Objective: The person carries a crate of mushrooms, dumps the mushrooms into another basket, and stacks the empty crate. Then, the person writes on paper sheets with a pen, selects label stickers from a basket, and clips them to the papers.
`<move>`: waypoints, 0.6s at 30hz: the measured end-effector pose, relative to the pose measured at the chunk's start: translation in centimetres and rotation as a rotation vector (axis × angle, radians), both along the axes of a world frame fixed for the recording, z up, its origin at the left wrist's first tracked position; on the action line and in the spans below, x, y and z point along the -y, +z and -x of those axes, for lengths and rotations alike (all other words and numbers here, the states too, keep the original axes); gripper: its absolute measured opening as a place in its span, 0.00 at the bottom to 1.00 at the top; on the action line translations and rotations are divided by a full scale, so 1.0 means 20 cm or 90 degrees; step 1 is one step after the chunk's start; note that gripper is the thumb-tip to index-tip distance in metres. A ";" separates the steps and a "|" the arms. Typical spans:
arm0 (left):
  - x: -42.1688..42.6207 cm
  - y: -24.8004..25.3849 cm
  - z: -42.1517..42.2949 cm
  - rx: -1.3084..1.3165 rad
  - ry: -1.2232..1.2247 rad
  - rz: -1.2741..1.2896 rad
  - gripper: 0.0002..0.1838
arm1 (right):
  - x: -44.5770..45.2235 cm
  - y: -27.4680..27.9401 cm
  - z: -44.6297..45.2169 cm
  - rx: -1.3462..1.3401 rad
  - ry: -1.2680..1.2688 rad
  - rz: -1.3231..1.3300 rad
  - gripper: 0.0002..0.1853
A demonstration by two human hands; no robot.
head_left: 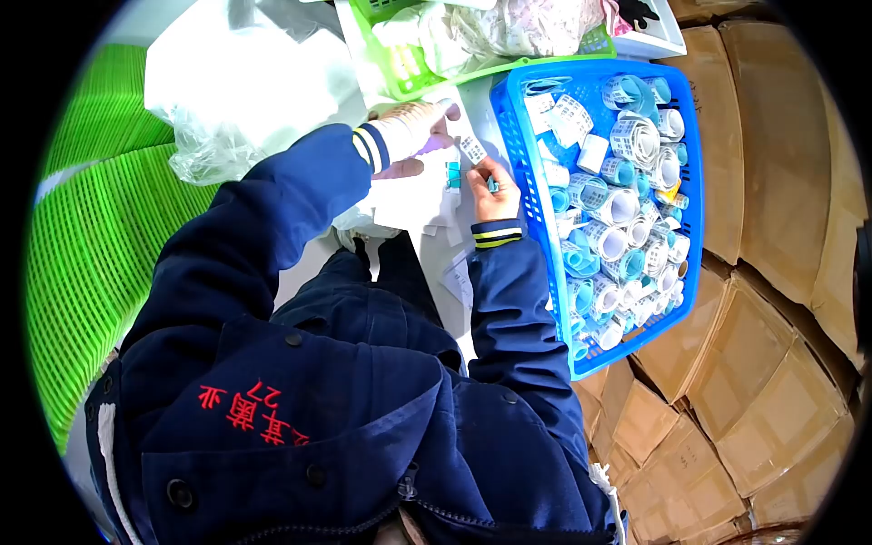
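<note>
My left hand (411,132) is in bright glare, its fingers stretched out and its thumb apart. It rests over a pale item with a purple part (436,143); whether it grips this is unclear. Beside it my right hand (496,193) is closed on a strip of printed labels (471,149), white with a teal backing. White papers (409,207) lie below my left hand, with a small teal piece (453,174) at their edge. To the right, a blue plastic basket (536,195) holds many rolled label strips (619,207).
A green basket (409,84) with clear-wrapped contents stands at the far side. Clear plastic bags (213,150) lie at upper left. Stacked green baskets (100,245) line the left, and cardboard boxes (727,381) crowd the right.
</note>
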State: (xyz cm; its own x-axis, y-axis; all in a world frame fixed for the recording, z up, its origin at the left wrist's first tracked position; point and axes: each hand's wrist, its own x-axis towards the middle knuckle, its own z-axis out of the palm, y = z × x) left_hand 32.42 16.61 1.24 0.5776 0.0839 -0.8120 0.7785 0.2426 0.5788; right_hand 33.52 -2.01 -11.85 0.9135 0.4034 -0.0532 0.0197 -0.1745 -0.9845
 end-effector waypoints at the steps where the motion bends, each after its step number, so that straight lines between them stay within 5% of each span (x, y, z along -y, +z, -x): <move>1: -0.02 -0.06 0.03 -0.005 0.097 0.047 0.16 | 0.00 0.03 0.00 -0.016 0.000 0.021 0.14; 3: -0.08 -0.14 0.13 0.105 0.069 0.014 0.18 | 0.02 0.06 0.02 -0.030 0.001 0.040 0.15; 6: -0.12 -0.11 0.27 -0.005 0.244 0.115 0.14 | 0.05 0.12 0.03 0.046 -0.012 0.112 0.14; 7: -0.13 -0.14 0.39 0.229 -0.050 -0.228 0.14 | 0.05 0.14 0.03 0.119 -0.024 0.121 0.14; 11: -0.05 -0.04 0.71 0.171 0.053 -0.228 0.15 | 0.05 0.27 0.07 0.301 0.000 0.180 0.10; 13: -0.02 -0.06 0.90 0.117 0.068 -0.222 0.13 | 0.04 0.35 0.12 0.232 0.036 0.153 0.10; 14: 0.02 -0.03 0.97 0.071 0.137 -0.164 0.13 | 0.04 0.25 0.16 0.013 0.023 0.043 0.10; 15: 0.04 -0.02 1.05 0.029 0.207 -0.104 0.13 | -0.02 0.43 0.20 -0.175 0.070 -0.077 0.09; 18: 0.03 -0.03 1.33 0.237 0.011 -0.304 0.13 | -0.13 0.48 0.38 -0.392 0.157 -0.182 0.07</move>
State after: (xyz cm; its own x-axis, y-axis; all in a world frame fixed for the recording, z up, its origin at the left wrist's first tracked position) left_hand 5.88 16.04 0.73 0.8106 0.4013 -0.4265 0.5016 -0.1000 0.8593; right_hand 25.98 0.66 -2.17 0.6324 0.6692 -0.3902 -0.5472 0.0294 -0.8365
